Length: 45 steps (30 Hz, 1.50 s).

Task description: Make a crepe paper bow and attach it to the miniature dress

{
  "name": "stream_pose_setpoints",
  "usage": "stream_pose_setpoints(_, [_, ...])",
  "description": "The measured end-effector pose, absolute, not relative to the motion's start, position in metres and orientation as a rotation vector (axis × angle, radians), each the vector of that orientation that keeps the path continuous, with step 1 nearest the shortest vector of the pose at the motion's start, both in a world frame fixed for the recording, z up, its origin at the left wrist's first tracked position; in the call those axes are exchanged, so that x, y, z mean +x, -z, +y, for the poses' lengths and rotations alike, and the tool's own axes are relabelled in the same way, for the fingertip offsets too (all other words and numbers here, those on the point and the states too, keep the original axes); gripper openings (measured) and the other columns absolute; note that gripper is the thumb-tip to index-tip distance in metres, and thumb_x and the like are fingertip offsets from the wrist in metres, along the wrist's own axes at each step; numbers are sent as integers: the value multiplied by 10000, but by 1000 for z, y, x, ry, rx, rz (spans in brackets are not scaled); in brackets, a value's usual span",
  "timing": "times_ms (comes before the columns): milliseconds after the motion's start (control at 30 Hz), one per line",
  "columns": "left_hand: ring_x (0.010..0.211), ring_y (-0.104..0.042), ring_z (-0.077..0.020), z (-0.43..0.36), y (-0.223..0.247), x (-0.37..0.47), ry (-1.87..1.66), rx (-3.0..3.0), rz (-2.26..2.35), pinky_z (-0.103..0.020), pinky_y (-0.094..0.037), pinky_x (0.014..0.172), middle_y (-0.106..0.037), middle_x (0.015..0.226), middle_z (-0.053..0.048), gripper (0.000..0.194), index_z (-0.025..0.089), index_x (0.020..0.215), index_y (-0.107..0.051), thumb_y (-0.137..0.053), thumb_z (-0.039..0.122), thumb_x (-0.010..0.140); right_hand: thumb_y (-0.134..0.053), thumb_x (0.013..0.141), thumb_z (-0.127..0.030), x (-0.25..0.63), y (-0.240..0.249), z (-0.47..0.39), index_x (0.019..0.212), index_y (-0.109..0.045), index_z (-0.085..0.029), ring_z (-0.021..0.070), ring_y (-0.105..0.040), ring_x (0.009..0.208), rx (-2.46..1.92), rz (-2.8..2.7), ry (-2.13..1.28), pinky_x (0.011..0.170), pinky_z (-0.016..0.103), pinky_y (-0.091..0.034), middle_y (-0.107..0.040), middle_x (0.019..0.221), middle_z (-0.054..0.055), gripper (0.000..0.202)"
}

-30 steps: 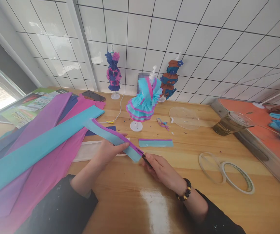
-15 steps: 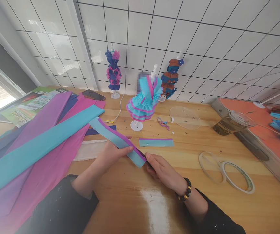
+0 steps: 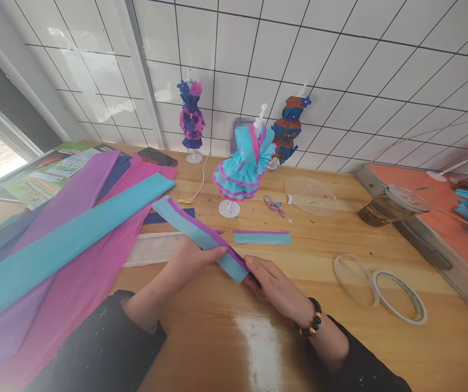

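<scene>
A light-blue crepe paper strip (image 3: pixel 191 228) with a purple edge slants across the middle, its far end by the stacked paper. My left hand (image 3: pixel 193 255) is closed on it, thumb on top and fingers underneath. My right hand (image 3: pixel 272 283), wearing a beaded bracelet, is closed at the strip's near end. It grips dark scissors (image 3: pixel 239 256), mostly hidden by the hand and paper; a thin dark blade shows along the purple edge. Beyond my hands lies a shorter blue-and-purple strip (image 3: pixel 262 237). A small dress form in a ruffled blue dress (image 3: pixel 240 169) stands behind it.
Folded crepe paper (image 3: pixel 71 234) in several colours covers the left side. Two more dressed forms, one navy and pink (image 3: pixel 192 117), one brown and blue (image 3: pixel 289 130), stand by the tiled wall. On the right are a tape roll (image 3: pixel 399 296) and a lidded cup (image 3: pixel 391 207).
My hands and the strip have shifted slightly right in the picture. Both hands keep their hold, and the dark blade stays along the strip's purple edge.
</scene>
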<state>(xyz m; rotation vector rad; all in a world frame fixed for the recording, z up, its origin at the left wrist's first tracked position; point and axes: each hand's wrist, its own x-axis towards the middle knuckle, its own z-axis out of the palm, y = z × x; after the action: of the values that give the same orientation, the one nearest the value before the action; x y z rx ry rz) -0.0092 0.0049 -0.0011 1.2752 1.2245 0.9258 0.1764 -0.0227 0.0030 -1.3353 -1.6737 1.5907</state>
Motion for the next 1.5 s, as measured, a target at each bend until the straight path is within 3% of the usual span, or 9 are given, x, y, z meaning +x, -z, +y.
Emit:
stream_pose_setpoints(333, [926, -596, -245, 4, 1, -9, -917, 1285, 1230, -347, -526, 741, -637, 1018, -65, 471, 186, 1056, -554, -661, 387, 644, -260, 867, -514, 176, -5, -22, 655, -376, -189, 89, -274, 499, -1314, -1703, -1562, 423, 213, -240, -310, 580, -36, 405])
stream_pose_setpoints(667, [944, -594, -268, 6, 0, -11, -876, 1224, 1230, -375, -510, 765, -657, 995, -64, 522, 205, 1092, -546, -671, 399, 624, -271, 873, -490, 177, -1, -20, 674, -435, -181, 121, -378, 606, -1366, -1807, -1395, 531, 229, -347, -423, 656, 2, 403])
stream_pose_setpoints(1500, [939, -596, -267, 6, 0, -12, -868, 1185, 1199, -373, -515, 758, -653, 988, -65, 497, 208, 1094, -534, -664, 376, 645, -266, 881, -467, 178, 1, -20, 665, -417, -190, 124, -371, 610, -1376, -1833, -1354, 551, 226, -332, -416, 654, -6, 383])
